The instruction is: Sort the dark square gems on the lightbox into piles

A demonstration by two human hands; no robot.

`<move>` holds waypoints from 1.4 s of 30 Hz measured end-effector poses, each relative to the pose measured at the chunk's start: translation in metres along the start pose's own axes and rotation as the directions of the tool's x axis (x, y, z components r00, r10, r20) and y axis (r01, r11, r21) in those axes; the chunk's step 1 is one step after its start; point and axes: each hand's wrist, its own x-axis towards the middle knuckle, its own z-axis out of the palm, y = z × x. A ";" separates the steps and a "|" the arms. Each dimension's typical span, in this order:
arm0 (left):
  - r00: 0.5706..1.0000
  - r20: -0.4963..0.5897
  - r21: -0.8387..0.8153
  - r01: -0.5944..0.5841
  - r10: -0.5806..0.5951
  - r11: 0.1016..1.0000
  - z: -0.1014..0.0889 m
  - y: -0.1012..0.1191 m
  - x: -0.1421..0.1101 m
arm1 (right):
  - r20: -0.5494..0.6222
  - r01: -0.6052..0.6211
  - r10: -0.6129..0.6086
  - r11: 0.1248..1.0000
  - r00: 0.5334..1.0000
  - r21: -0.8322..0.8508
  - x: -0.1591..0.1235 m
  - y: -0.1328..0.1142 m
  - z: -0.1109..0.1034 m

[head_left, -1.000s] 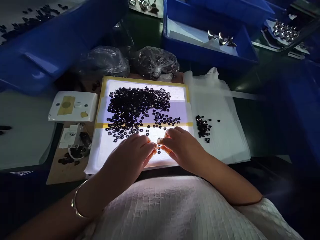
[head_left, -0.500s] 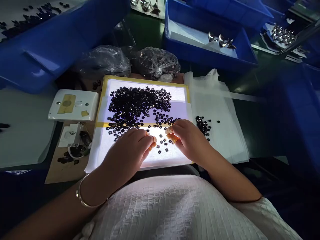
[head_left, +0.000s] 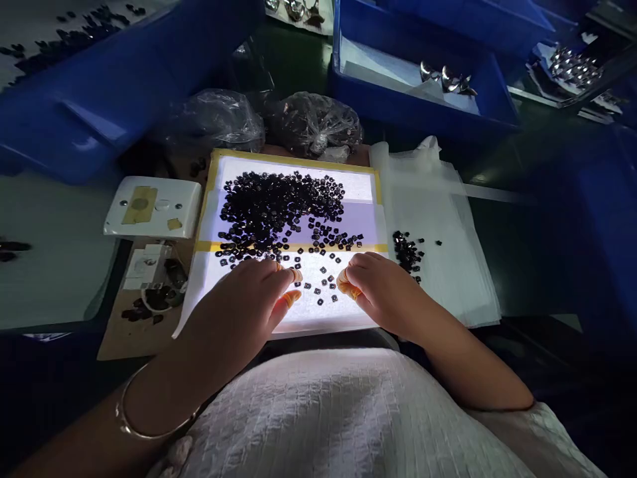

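Small black faceted pieces, which look like beads or stones, lie heaped on a lit white light panel. Several loose ones are spread between my hands. My left hand is over the panel's near left part, thumb and index finger apart, with a black piece by the fingertips. On the other side, my right hand has its fingertips pinched together near the loose pieces. Whatever those fingers hold is hidden. Orange-yellow covers or bands wrap fingertips on both hands.
A smaller pile of black pieces lies on white sheets at the right. Left of the panel are a white switch plate and a white block. Clear plastic bags and blue bins stand behind.
My left thumb and index finger have parted, and that hand has drawn back a little to the left. My right hand has shifted slightly toward me. The view has moved slightly.
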 end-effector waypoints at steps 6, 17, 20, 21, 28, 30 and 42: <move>0.999 -0.011 0.043 -0.031 0.032 0.999 0.001 0.000 0.003 | -0.079 0.092 -0.095 0.995 0.992 -0.035 -0.001 -0.009 0.007; 0.997 -0.076 0.039 -0.025 0.028 0.999 0.004 -0.004 0.001 | -0.244 0.078 -0.052 0.992 0.968 0.095 -0.007 0.004 0.003; 0.994 -0.107 0.087 0.024 -0.014 0.996 0.001 -0.010 -0.003 | -0.303 0.026 0.016 0.991 0.953 0.134 -0.016 0.016 -0.005; 0.994 -0.109 0.120 0.030 -0.017 0.992 0.001 -0.012 -0.004 | -0.295 0.035 0.007 0.990 0.955 0.136 -0.018 0.017 -0.006; 0.998 -0.046 0.125 -0.035 0.041 0.992 0.005 -0.011 -0.017 | -0.122 0.159 -0.159 0.987 0.980 -0.010 -0.005 -0.009 0.016; 0.999 -0.035 0.062 -0.038 0.040 0.997 0.005 -0.009 -0.019 | -0.050 0.164 -0.170 0.981 0.984 -0.105 0.002 -0.016 0.021; 0.996 -0.076 0.055 -0.048 0.052 0.997 0.008 -0.004 -0.010 | -0.340 0.038 -0.039 0.999 0.940 -0.012 0.011 0.010 0.006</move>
